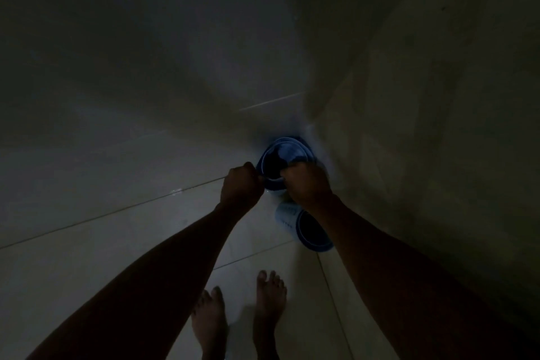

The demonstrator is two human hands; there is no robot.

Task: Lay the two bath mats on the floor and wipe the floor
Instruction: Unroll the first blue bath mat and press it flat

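The room is very dark. A rolled blue bath mat (287, 153) sits at the foot of the wall, and both hands hold its near edge. My left hand (241, 185) grips the left side of the roll with curled fingers. My right hand (306, 184) grips the right side. A second rolled blue mat (304, 226) lies on the pale tiled floor (117, 242) just below my right wrist, its dark open end facing right.
A pale wall (423, 126) rises close on the right, meeting the floor beside the mats. My two bare feet (242, 318) stand on the tiles just behind the mats. Grout lines cross the floor to the left.
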